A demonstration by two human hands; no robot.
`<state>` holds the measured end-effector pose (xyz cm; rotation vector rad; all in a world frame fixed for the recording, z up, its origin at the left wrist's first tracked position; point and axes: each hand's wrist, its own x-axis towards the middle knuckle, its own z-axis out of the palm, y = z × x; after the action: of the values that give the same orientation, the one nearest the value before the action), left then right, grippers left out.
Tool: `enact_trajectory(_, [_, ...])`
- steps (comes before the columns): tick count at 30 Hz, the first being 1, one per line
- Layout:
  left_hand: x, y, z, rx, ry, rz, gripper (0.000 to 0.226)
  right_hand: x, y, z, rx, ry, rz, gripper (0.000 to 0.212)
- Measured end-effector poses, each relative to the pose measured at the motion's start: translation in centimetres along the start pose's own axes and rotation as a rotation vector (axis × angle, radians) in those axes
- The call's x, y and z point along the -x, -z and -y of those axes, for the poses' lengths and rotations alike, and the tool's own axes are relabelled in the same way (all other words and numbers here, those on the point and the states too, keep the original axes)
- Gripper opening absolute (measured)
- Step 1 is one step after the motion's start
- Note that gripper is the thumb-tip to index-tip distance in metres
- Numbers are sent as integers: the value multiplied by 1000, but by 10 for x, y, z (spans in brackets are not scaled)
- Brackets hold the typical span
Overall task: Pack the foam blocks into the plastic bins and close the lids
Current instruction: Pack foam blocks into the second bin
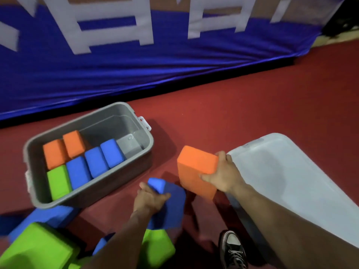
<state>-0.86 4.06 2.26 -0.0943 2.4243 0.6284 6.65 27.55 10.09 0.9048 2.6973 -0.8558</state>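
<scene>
Left hand grips a blue foam block at lower centre. Right hand grips an orange foam block just right of the open grey bin, which holds six upright blocks. A translucent lid lies at right on the red floor.

Dark red matte floor sweeps across the middle and right of the frame. Along the whole top hangs a blue fabric banner with big white block characters. Its lower folds are creased and catch a sheen. A black shadow strip runs right under it. In the upper right corner sits a pale floor patch, dim and blurred.
</scene>
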Motion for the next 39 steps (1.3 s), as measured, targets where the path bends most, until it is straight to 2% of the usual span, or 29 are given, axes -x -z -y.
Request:
enact_trajectory(5, [65, 54, -16, 229, 76, -144, 85, 81, 9, 42, -149, -33, -269, 89])
enact_trajectory(8, [108, 73, -22, 310, 74, -239, 87, 121, 3, 67, -160, -43, -325, 86])
enact_trajectory(12, [157, 81, -18, 428, 89, -290, 106, 161, 0, 95, -100, -11, -272, 90])
enact_trajectory(14, [176, 86, -18, 446, 93, -281, 103, 181, 1, 108, -92, -26, -253, 82])
enact_trajectory(20, [222, 119, -19, 516, 58, -309, 102, 223, 16, 132, -216, -13, -251, 80])
enact_trajectory(25, [242, 153, -19, 636, -17, -368, 101, 241, 39, 158, -336, 35, -147, 66])
enact_trajectory(29, [241, 171, -10, 719, -70, -338, 102, 242, 56, 175, -426, 102, -141, 72])
enact_trajectory(33, [226, 191, -4, 804, -116, -297, 108, 222, 66, 197, -333, 148, -95, 86])
enact_trajectory(35, [210, 204, -5, 798, -128, -275, 103, 201, 65, 208, -315, 178, -58, 91])
enact_trajectory(39, [161, 234, -8, 828, -223, -274, 77, 137, 53, 236, -328, 240, -38, 72])
